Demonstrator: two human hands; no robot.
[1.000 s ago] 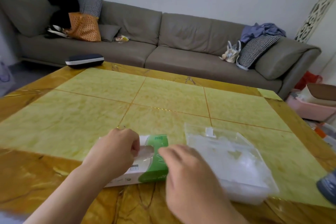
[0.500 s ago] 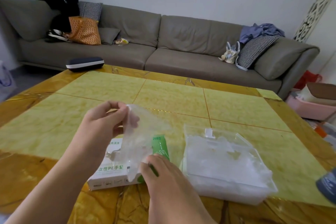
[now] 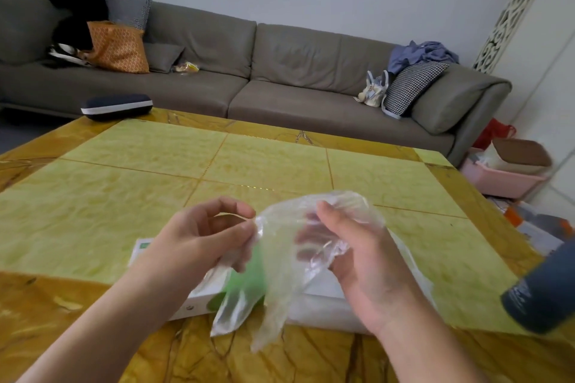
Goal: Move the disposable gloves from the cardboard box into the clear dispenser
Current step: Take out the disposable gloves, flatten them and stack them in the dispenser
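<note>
Presently, head view: thin clear plastic disposable glove (image 3: 289, 261) held aloft between both hands above white-and-green cardboard box (image 3: 199, 295) and clear plastic dispenser (image 3: 323, 305), probably to spread it before stowing; left hand (image 3: 205, 242) pinches one edge with thumb and curled fingers; right hand (image 3: 361, 255), palm up, fingers curled into the film, grasps the other side.

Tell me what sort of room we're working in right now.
Most likely a home living room: a long grey sofa with cushions and bags runs along the wall behind a yellow marble-patterned table, and a pink storage bin sits on the floor at the right.
</note>
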